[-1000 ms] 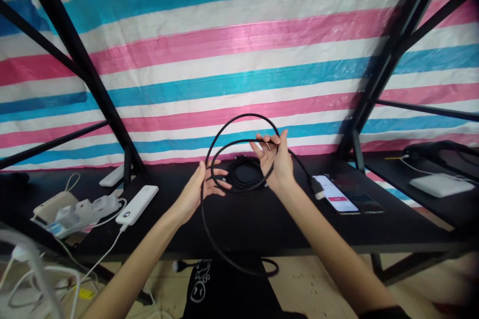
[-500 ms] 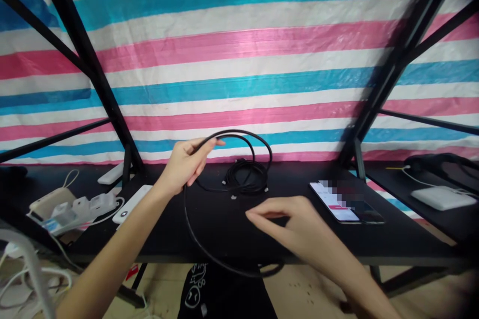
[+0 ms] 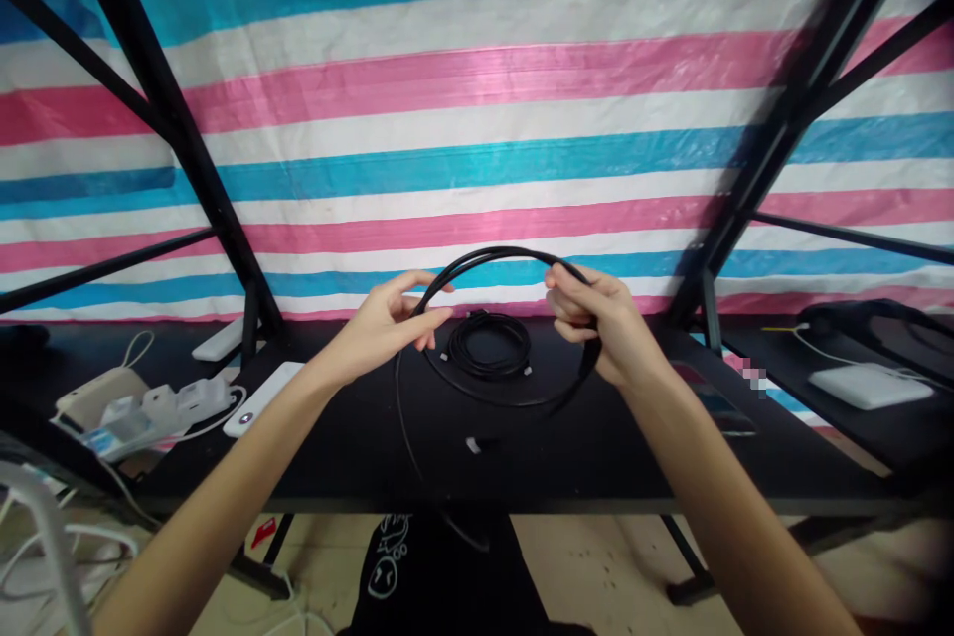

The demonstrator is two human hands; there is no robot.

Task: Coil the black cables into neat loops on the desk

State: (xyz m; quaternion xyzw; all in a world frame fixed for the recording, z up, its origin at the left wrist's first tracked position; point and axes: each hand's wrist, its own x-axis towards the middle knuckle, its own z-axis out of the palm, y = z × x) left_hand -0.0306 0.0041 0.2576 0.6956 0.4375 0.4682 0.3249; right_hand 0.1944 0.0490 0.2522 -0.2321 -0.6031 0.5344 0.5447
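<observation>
The left hand (image 3: 402,313) loosely and the right hand (image 3: 602,313) tightly hold one looped cable (image 3: 507,252). One black coil (image 3: 525,350) lies far on the table (image 3: 573,472).

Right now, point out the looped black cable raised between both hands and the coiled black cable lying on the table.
Looped black cable (image 3: 507,250), in the head view: on its upper arc.
Coiled black cable (image 3: 488,372), in the head view: on its coil's near side.

Black cable (image 3: 514,251), pink-white-blue striped sheet (image 3: 477,127)
</observation>
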